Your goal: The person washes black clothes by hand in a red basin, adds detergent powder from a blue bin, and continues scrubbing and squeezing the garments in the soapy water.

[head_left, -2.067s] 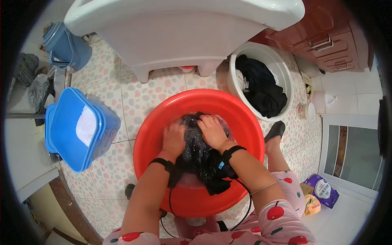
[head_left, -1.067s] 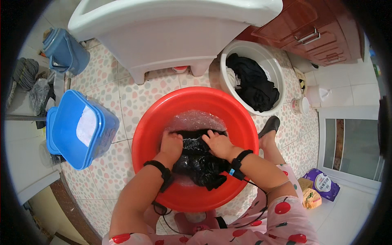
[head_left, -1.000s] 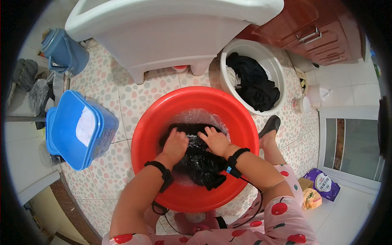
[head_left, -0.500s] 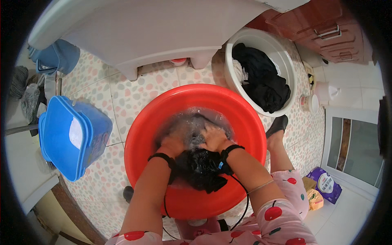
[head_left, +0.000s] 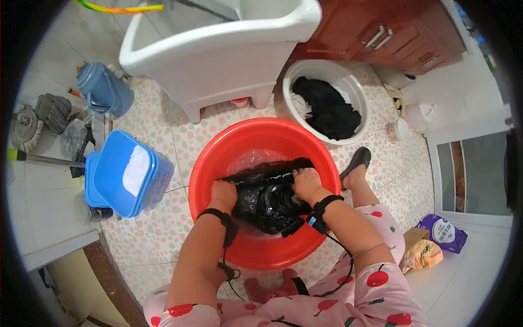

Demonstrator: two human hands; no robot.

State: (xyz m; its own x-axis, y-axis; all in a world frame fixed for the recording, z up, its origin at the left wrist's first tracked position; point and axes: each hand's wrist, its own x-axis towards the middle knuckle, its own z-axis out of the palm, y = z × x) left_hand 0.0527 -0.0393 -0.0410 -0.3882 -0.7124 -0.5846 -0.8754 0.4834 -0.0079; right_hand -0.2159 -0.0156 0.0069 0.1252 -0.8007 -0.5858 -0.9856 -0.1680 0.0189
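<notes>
A soaked black garment [head_left: 267, 199] lies spread across a red basin [head_left: 218, 158] with some sudsy water inside. My left hand [head_left: 224, 194] is closed on the garment's left edge, knuckles up. On the opposite edge, my right hand [head_left: 307, 183] grips the cloth with curled fingers. The fabric stretches between both hands, its upper part bunched in a band. Dark straps with cables sit around both wrists.
A white tub [head_left: 357, 90] of dark and light clothes stands beyond the basin on the right. At left are a blue bucket [head_left: 163, 180] containing white powder and a blue thermos jug [head_left: 111, 92]. A white washbasin stand [head_left: 234, 71] rises ahead.
Both hands have come up out of the splashing water and moved apart, with the black garment now raised and spread between them. The view has shifted, showing more of the washbasin.
</notes>
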